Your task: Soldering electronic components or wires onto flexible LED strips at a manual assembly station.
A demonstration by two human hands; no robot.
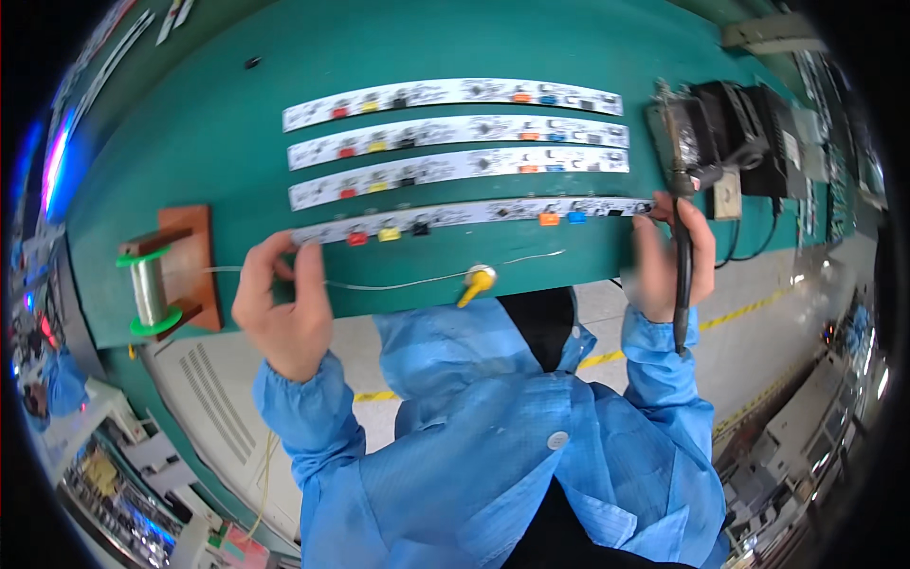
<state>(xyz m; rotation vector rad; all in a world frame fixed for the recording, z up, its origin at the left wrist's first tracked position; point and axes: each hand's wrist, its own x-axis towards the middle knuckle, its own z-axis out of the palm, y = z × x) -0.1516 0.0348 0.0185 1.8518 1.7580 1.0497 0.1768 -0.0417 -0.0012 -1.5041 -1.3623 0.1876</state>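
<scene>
The nearest of the long white circuit board strips (464, 218) carries red, yellow, black, orange and blue connectors. My left hand (284, 303) pinches its left end between thumb and fingers. At the other end, my right hand (668, 261), slightly blurred, grips the strip between thumb and fingers. A black-handled soldering iron (682, 275) points toward me from its stand and crosses in front of my right hand; whether they touch I cannot tell. Solder wire (398, 285) runs behind my left hand toward a yellow-tipped holder (481, 280) near the table's front edge.
Three similar strips (455, 93) lie in rows farther back on the green table mat (427, 43). A solder spool (149, 292) sits on a brown stand at left. Black boxes (768, 142) with cables stand at right. A small black piece (252, 63) lies far left.
</scene>
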